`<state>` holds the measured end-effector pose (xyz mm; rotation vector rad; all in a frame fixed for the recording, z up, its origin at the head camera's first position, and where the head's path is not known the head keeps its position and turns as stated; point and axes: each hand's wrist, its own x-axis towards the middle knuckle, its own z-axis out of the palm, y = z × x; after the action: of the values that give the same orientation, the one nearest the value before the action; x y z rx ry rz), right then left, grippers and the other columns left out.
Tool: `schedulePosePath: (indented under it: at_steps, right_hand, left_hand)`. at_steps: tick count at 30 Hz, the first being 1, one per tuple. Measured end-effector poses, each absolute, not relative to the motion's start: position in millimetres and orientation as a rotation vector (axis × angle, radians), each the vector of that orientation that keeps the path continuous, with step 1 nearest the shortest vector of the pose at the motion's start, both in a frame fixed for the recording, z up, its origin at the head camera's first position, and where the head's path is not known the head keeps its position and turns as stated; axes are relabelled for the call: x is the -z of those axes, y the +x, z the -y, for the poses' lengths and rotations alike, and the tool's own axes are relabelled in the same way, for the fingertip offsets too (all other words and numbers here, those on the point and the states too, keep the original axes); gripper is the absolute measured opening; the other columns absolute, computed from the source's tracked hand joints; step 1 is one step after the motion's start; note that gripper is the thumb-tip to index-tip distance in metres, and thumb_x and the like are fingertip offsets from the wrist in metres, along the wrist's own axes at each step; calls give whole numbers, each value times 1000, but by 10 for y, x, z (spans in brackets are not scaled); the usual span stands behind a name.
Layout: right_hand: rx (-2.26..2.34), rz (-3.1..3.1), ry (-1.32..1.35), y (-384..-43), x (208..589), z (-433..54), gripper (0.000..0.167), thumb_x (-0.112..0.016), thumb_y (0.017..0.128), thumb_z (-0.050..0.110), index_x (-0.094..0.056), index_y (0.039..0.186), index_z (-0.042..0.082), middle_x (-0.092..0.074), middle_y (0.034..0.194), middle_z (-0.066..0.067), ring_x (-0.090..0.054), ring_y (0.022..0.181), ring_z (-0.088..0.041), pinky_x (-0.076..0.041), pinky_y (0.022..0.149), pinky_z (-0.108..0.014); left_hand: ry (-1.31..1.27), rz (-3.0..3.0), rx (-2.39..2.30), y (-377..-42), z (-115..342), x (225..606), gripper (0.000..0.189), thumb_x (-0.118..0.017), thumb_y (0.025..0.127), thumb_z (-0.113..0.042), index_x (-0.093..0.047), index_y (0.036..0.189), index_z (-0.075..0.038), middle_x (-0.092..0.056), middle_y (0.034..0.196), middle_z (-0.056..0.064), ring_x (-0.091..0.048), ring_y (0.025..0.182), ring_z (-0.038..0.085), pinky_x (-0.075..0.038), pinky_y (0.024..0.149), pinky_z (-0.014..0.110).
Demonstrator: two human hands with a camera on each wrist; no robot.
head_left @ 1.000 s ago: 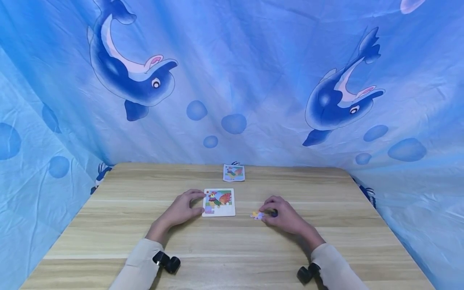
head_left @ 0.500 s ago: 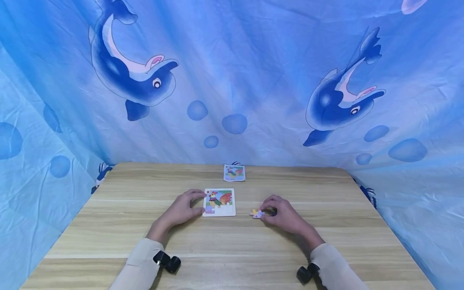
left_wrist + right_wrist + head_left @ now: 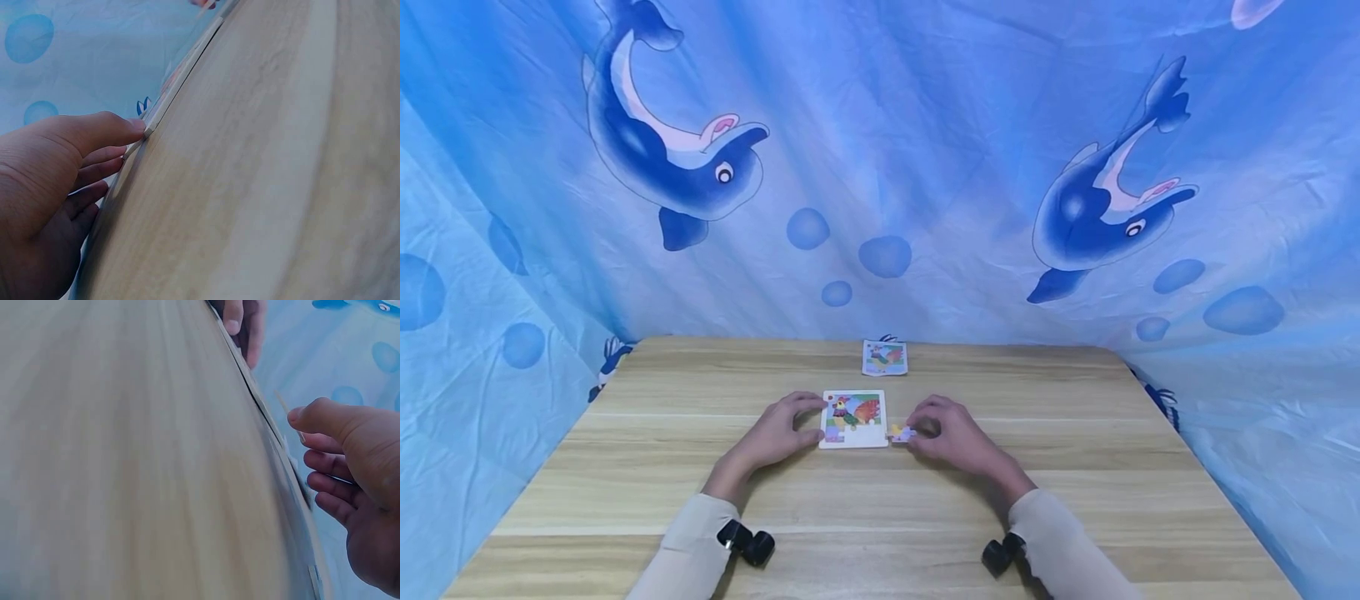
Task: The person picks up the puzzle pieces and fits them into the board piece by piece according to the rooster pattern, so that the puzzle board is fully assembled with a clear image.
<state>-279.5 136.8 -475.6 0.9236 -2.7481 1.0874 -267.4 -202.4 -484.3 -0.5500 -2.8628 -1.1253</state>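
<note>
In the head view, a white-framed jigsaw puzzle board with a rooster picture lies flat, its lower middle and right showing bare white. My left hand holds its left side, thumb near the lower corner and a finger further up. The left wrist view shows that thumb right at the board's corner. Just off the board's right edge, my right hand pinches a yellow and lilac puzzle piece between thumb and fingers. From the right wrist, only the thin edge of this piece shows beyond the thumb.
A small picture card of the same rooster lies at the back edge of the wooden table. Behind hangs a blue curtain printed with dolphins and bubbles. Each wrist wears a small black camera.
My right hand has picked up the yellow and lilac puzzle piece and carried it left to the board's right edge. The left hand and the board have stayed in place.
</note>
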Motion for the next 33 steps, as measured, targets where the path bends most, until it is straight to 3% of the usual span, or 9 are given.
schedulePosePath:
  at_steps: [11,27,33]
  right_hand:
    - [-1072,2750,978,-2877,4718,-943,22,-83,86,24,-78,106,16,-68,110,4,-62,107,-14,-52,98,-38]
    - [-1029,2749,1026,-2925,4804,-694,22,-83,86,25,-78,105,15,-67,99,2,-57,88,-12,-48,78,-24]
    - [-996,2753,1038,-2912,4805,-651,18,-82,87,23,-79,103,15,-69,101,1,-58,95,-15,-49,84,-29]
  left_hand:
    - [-548,2859,1132,-2676,2031,4829,51,-75,92,-18,-63,140,-6,-55,149,17,-48,142,45,-38,119,64]
    - [-576,2847,1132,-2696,2032,4856,52,-76,92,-19,-63,141,-7,-55,149,17,-48,142,45,-38,118,64]
    - [-561,2846,1132,-2695,2029,4860,51,-76,91,-17,-64,139,-7,-56,148,17,-49,141,44,-38,119,63]
